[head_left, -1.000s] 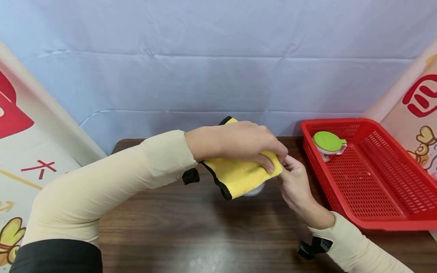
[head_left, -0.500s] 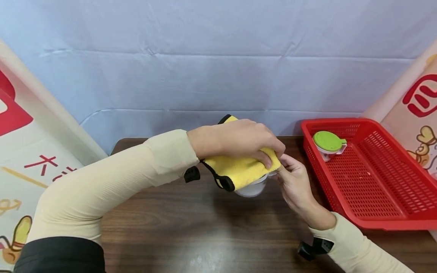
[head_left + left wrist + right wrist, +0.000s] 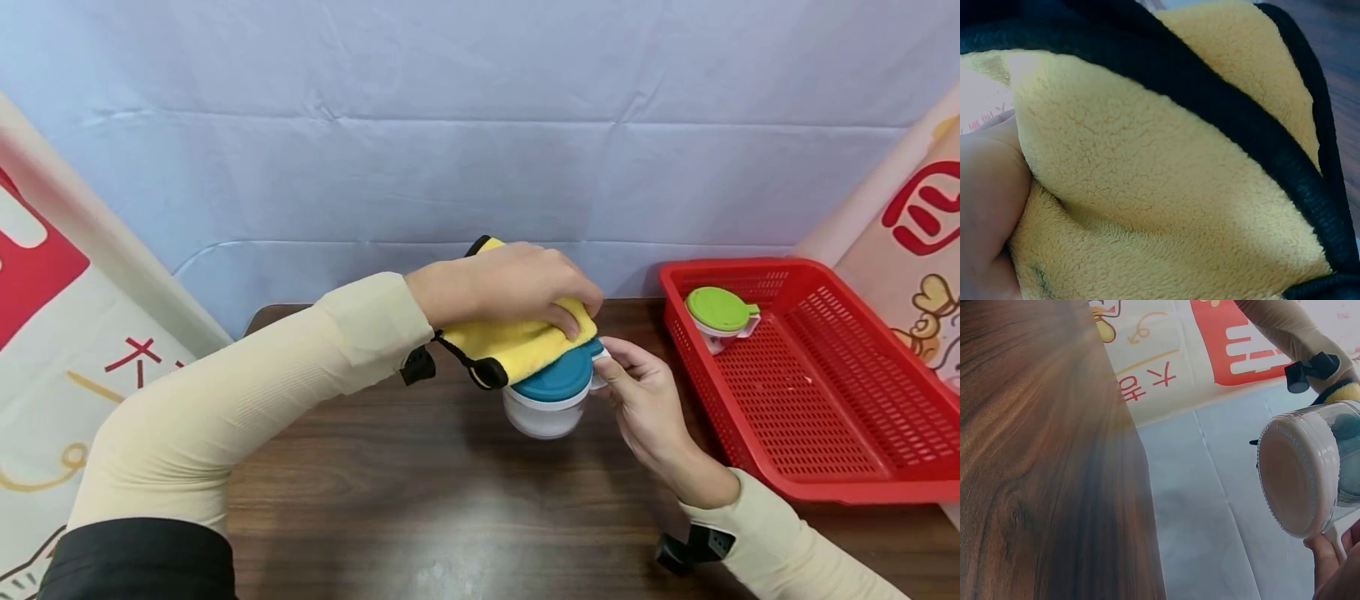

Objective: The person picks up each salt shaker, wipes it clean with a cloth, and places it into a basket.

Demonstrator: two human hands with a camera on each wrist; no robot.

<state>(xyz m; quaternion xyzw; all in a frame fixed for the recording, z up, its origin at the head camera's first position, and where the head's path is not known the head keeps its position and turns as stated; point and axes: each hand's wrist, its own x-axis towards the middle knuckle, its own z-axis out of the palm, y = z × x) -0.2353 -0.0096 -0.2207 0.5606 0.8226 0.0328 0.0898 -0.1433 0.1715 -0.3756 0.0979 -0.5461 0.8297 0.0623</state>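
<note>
My left hand (image 3: 513, 286) grips a yellow cloth (image 3: 517, 346) with black edging, bunched under the fingers. The cloth lies over the far left part of a blue lid (image 3: 558, 379) on a small clear seasoning jar (image 3: 545, 419). My right hand (image 3: 647, 400) pinches the jar's white handle at its right side. In the right wrist view the glass base of the jar (image 3: 1294, 475) shows, held up off the table, with fingers (image 3: 1325, 559) at the handle. The fluffy cloth (image 3: 1147, 162) fills most of the left wrist view.
A red plastic basket (image 3: 825, 492) stands at the right of the brown wooden table (image 3: 360, 500). Inside it is a similar jar with a green lid (image 3: 718, 309). A pale blue curtain (image 3: 480, 183) hangs behind, and printed sheets (image 3: 90, 333) flank both sides.
My left hand and the cloth have moved up and left, uncovering the blue lid and more of the jar. My right hand has stayed nearly still on the handle.
</note>
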